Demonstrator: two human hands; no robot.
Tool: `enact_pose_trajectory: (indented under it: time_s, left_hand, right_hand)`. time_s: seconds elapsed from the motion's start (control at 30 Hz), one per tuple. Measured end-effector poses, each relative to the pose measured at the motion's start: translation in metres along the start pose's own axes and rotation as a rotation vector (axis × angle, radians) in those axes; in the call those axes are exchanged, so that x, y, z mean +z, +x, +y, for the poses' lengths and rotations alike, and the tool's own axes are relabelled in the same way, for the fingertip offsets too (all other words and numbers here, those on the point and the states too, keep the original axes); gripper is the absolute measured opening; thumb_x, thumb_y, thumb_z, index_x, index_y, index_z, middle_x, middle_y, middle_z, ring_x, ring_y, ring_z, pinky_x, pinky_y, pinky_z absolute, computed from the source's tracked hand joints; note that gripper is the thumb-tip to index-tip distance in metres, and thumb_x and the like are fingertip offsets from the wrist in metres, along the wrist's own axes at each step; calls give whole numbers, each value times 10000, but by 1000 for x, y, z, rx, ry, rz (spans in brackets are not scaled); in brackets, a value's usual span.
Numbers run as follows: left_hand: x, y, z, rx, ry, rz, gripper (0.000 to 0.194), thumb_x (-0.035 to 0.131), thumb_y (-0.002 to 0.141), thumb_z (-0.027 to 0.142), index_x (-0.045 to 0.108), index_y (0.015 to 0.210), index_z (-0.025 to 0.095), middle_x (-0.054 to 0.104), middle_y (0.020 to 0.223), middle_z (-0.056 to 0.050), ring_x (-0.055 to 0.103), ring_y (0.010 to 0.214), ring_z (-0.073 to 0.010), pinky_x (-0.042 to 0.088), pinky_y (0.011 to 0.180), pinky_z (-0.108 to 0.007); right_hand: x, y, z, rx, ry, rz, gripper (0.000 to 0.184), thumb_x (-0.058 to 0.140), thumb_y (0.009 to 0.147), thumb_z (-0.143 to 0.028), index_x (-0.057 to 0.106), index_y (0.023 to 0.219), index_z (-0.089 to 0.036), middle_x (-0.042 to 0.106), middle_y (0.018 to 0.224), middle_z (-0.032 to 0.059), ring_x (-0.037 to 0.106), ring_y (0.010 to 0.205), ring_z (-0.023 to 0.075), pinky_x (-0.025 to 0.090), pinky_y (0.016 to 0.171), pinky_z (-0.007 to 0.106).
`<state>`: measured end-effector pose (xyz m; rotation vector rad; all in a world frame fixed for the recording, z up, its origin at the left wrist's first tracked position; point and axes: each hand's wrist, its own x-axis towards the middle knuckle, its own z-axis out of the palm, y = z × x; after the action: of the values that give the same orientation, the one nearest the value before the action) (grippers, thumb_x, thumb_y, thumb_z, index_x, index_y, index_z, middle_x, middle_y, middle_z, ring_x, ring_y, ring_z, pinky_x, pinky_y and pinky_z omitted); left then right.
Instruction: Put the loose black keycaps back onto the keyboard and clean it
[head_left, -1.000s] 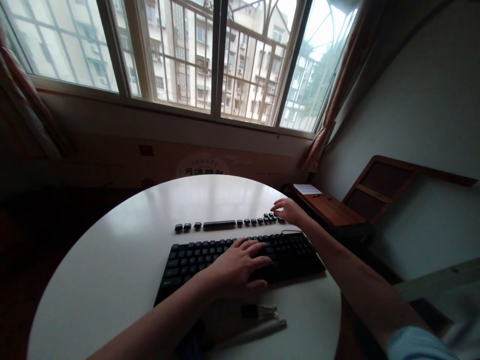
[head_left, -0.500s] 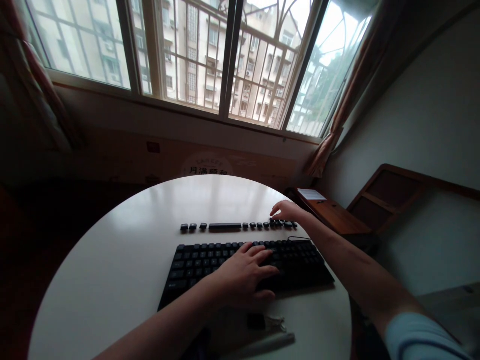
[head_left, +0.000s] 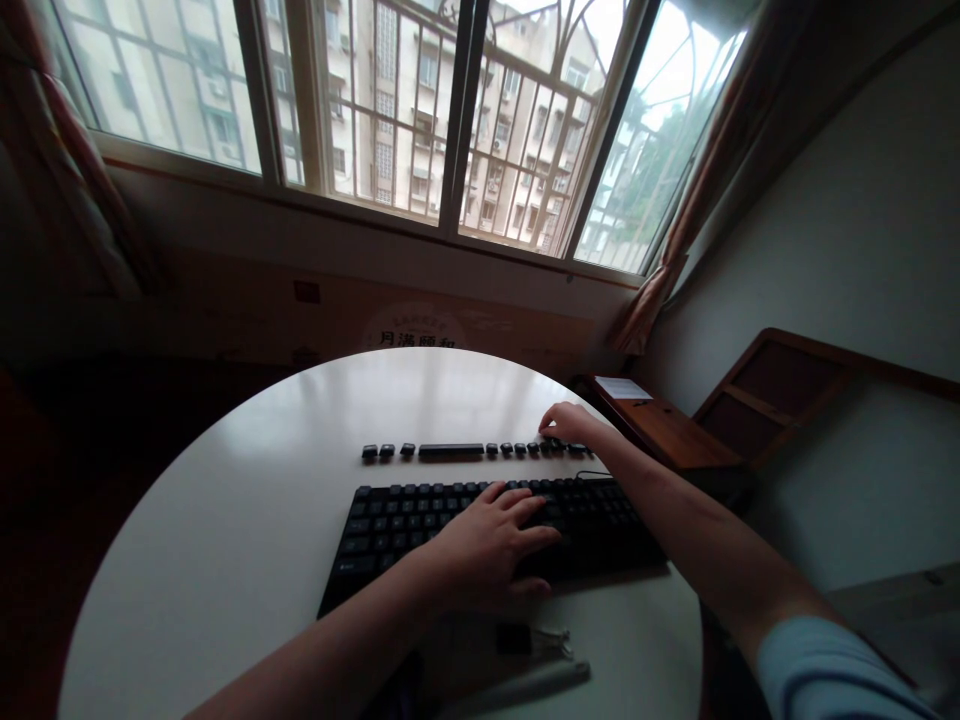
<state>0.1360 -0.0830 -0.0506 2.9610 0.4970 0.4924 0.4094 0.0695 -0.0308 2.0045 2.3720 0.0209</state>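
A black keyboard [head_left: 367, 530] lies on the white round table. My left hand [head_left: 491, 545] rests over its middle with the fingers spread, holding nothing. Beyond the keyboard's far edge runs a row of loose black keycaps [head_left: 407, 450], among them a long space bar keycap [head_left: 451, 452]. At the right part of that row my right hand [head_left: 570, 424] reaches down, thumb and fingertips brought together on a small keycap. The fingers partly hide that keycap and those beside it.
Near me on the table lie a keycap puller [head_left: 534, 640] with wire loops and a grey stick-like tool [head_left: 544, 682]. A cable [head_left: 594, 474] loops behind the keyboard. Right of the round table [head_left: 187, 540] stands a wooden desk [head_left: 671, 425] with paper on it.
My right hand's fingertips have moved slightly down and closed together at the keycap row. My left hand has stayed nearly still on the keyboard.
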Motion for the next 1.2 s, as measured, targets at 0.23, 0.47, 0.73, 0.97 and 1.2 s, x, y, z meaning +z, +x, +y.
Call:
enact_pose_trajectory:
  time_s: [0.23, 0.47, 0.73, 0.97, 1.2]
  left_hand:
    - [1, 0, 0, -2, -26, 17, 570, 585, 895, 582, 531, 1388, 304, 485, 1479, -139, 445, 1352, -387, 298, 1115, -595]
    - [2, 0, -1, -14, -23, -1, 563, 580, 895, 593, 537, 1382, 315, 465, 1501, -118, 416, 1379, -372, 274, 1135, -584]
    - [0, -1, 0, -28, -41, -25, 562, 569, 902, 594, 530, 1392, 321, 446, 1515, -130, 400, 1395, -368, 251, 1147, -602]
    - [-4, -1, 1, -32, -44, -44, 562, 576, 903, 584, 524, 1397, 322, 435, 1521, -138, 387, 1404, -369, 244, 1147, -611]
    - [-4, -1, 1, -25, -42, -48, 562, 569, 906, 588, 530, 1394, 312, 439, 1519, -141, 392, 1399, -369, 245, 1146, -609]
  right_hand:
    - [-5, 2, 8, -8, 71, 148, 310, 516, 952, -310, 738, 1162, -261, 695, 1214, 21, 622, 1148, 190, 451, 1007, 268]
    - [-11, 6, 29, -30, 156, 8, 270, 696, 808, -298, 781, 1055, -229, 751, 1019, 22, 683, 917, 163, 492, 828, 208]
    - [-7, 10, 16, -6, 196, -108, 311, 704, 773, -286, 782, 1059, -191, 754, 976, 47, 682, 824, 156, 480, 718, 190]
    - [-14, 10, 8, 22, 212, -160, 335, 716, 747, -251, 778, 1071, -188, 750, 961, 41, 665, 771, 135, 475, 714, 183]
    - [-14, 12, 11, 47, 202, -171, 315, 719, 765, -296, 782, 1049, -177, 744, 978, 54, 665, 796, 146, 472, 719, 190]
